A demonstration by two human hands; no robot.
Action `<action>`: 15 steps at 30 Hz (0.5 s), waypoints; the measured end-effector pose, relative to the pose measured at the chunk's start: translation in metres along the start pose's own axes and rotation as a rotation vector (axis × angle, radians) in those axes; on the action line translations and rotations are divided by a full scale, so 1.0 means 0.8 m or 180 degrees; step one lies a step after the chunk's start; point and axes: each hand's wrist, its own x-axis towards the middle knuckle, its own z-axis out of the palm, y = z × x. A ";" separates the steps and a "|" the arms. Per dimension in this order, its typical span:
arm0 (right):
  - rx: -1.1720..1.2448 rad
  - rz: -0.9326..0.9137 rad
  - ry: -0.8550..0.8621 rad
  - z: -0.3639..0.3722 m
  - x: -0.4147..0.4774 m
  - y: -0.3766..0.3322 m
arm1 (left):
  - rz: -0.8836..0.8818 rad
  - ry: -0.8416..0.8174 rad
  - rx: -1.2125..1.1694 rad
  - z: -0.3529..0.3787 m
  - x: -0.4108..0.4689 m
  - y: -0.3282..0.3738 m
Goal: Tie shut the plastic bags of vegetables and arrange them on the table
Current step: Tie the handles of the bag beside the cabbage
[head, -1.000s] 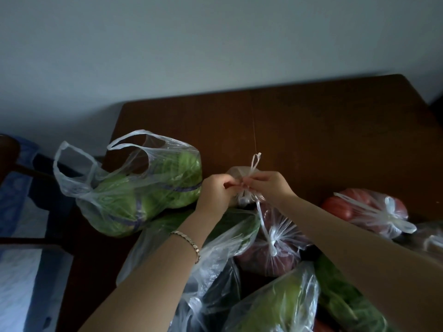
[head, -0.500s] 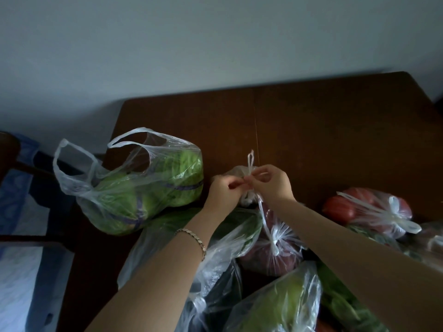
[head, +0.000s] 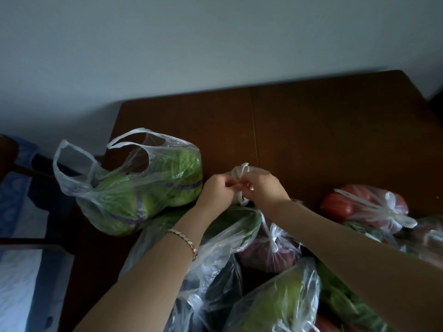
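My left hand [head: 217, 190] and my right hand [head: 263, 188] meet at the middle of the dark wooden table [head: 311, 130], both pinching the white handles of a small clear bag [head: 242, 170]. Most of that bag is hidden behind my fingers. To the left lies an open bag of green cabbages [head: 143, 195] with its handles loose. Below my hands sits a tied bag of reddish vegetables [head: 275, 248]. A tied bag of tomatoes [head: 364, 204] lies at the right.
More bags crowd the near edge: a loose bag of dark greens [head: 230, 226], a green vegetable bag [head: 275, 303] and leafy greens [head: 347, 303]. A chair with blue fabric [head: 16, 188] stands left of the table. A pale wall rises behind.
The upright handle loop above my fingers has shortened and pulled down into the knot. My hands stay at the same spot, closer together.
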 end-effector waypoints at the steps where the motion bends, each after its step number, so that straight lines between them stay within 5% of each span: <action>1: -0.0012 -0.0013 0.0046 0.000 0.001 -0.001 | 0.0045 0.0041 -0.0002 0.000 -0.001 -0.001; 10: 0.1453 0.0439 0.0477 0.004 -0.006 0.011 | 0.0326 0.0145 -0.0157 -0.001 -0.006 -0.009; 15: 0.2411 0.1000 -0.0161 -0.009 -0.001 0.014 | 0.0711 0.0265 0.0171 -0.002 -0.004 -0.014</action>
